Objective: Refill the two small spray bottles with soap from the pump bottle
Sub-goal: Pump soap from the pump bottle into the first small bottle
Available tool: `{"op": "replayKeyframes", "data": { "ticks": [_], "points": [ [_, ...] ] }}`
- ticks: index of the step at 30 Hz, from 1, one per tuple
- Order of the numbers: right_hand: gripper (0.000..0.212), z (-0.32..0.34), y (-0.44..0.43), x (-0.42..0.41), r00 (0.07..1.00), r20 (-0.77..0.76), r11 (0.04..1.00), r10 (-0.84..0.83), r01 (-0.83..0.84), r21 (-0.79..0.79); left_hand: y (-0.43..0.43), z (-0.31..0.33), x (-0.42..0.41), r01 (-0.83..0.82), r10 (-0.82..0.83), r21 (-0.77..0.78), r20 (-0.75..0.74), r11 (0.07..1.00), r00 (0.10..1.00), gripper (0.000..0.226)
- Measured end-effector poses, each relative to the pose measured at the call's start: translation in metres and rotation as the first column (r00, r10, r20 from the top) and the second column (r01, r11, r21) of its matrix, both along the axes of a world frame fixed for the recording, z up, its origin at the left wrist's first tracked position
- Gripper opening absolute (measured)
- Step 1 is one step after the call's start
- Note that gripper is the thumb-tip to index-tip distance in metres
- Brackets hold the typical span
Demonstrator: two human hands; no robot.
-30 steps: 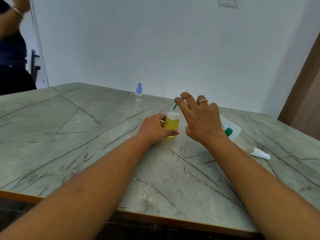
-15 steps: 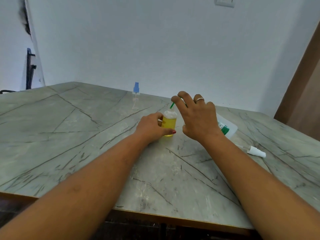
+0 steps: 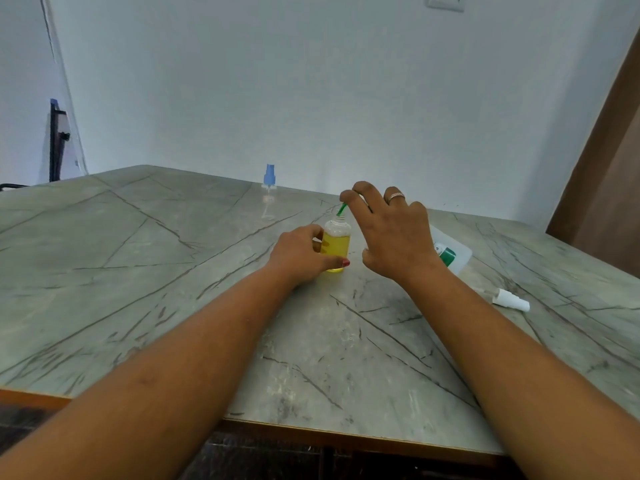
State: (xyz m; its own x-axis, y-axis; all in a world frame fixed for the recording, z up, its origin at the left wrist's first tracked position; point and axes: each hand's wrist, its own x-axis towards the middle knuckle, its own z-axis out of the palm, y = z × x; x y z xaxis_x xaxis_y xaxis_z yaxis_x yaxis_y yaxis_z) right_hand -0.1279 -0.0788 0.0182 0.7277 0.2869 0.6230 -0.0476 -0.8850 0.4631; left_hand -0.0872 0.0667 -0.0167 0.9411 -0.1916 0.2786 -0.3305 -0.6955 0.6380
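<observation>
Yellow soap fills most of the uncapped spray bottle (image 3: 335,247), which stands on the bench (image 3: 173,271) clasped by the left grip (image 3: 300,257). The right grip (image 3: 391,233) curls over the head of the tilted pump bottle (image 3: 450,254), its green spout (image 3: 342,209) aimed at the open neck. Filling this first bottle looks nearly done; next comes refitting the white spray cap (image 3: 510,299), then opening the blue-capped bottle (image 3: 269,192) farther back

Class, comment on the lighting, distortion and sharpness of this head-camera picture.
Head view: soft, even light, only faint shadows on the table; the wide lens makes the brown panel lean; the yellow bottle is sharp, the far blue-capped bottle hazy.
</observation>
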Motion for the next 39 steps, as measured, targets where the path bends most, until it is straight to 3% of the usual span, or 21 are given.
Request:
{"op": "replayKeyframes", "data": {
  "ticks": [11, 17, 39],
  "points": [
    [0.072, 0.0035, 0.0042, -0.0019, 1.0, -0.017, 0.998, 0.017, -0.016, 0.056, 0.0005, 0.0005, -0.0007, 0.01, -0.01, -0.003, 0.001, 1.0, 1.0, 0.077],
    [0.082, 0.0018, 0.0, -0.0019, 0.999, -0.032, 0.999, 0.025, -0.024, 0.023, 0.0005, 0.0009, 0.0002, 0.013, -0.013, 0.0, 0.0, 1.0, 1.0, 0.077],
    [0.072, 0.0055, 0.0013, -0.0002, 0.998, -0.045, 0.996, 0.039, -0.035, 0.086, 0.0009, 0.0006, -0.0016, 0.021, -0.021, 0.0, 0.016, 1.0, 1.0, 0.079]
  ]
}}
